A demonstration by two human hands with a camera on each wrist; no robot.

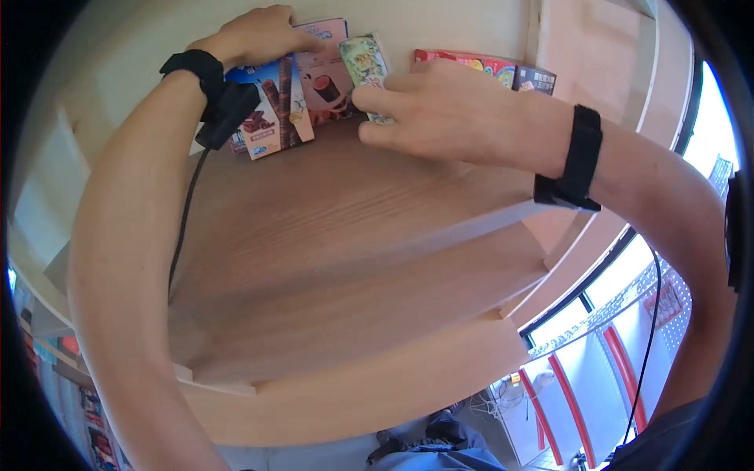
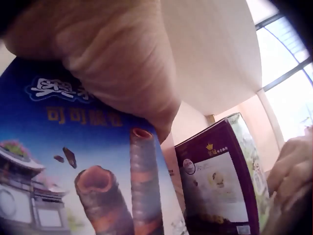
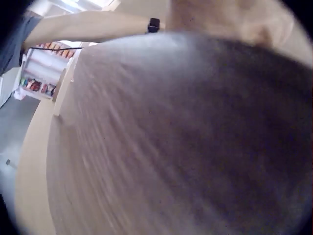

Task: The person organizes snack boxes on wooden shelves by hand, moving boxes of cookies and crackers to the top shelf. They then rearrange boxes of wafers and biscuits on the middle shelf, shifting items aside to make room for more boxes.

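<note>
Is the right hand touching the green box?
Touching. The head view shows the right hand with fingertips on the green box at its lower end.

Wooden shelf [image 1: 330, 235], grain running across, curved front edge. At the back right, lying flat against the shelf wall, a red box [image 1: 463, 61]; just beside it, a dark box [image 1: 538, 78]. Below right, bright windows [image 1: 628, 330] with red posts [image 1: 569, 400].
</note>
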